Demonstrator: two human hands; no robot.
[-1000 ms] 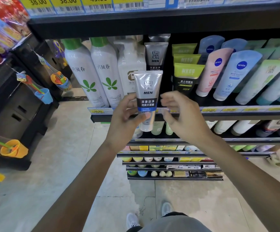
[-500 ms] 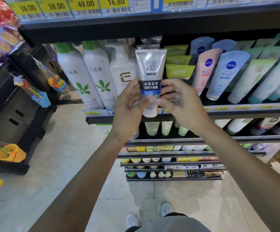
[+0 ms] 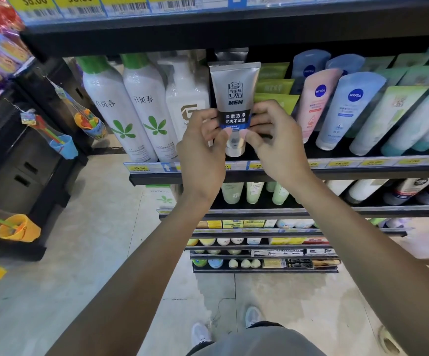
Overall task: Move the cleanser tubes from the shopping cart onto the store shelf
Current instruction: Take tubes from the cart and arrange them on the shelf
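Observation:
A silver cleanser tube (image 3: 235, 93) marked MEN stands cap down on the store shelf (image 3: 362, 173), in front of another silver tube (image 3: 231, 54) of the same kind. My left hand (image 3: 203, 147) pinches its lower left side with thumb and fingers. My right hand (image 3: 272, 134) pinches its lower right side. Its pale cap (image 3: 234, 147) shows between my fingertips, close above the shelf edge. The shopping cart is out of view.
White bottles with green tops (image 3: 121, 109) stand left of the tube, green tubes (image 3: 275, 86) and Nivea tubes (image 3: 346, 109) right of it. An upper shelf edge (image 3: 208, 29) hangs overhead. Toy buckets (image 3: 62, 145) hang on a rack at left. Lower shelves hold more products.
Both hands have carried the tube up and forward into the shelf row; my right hand, apart from it one second ago, now pinches it.

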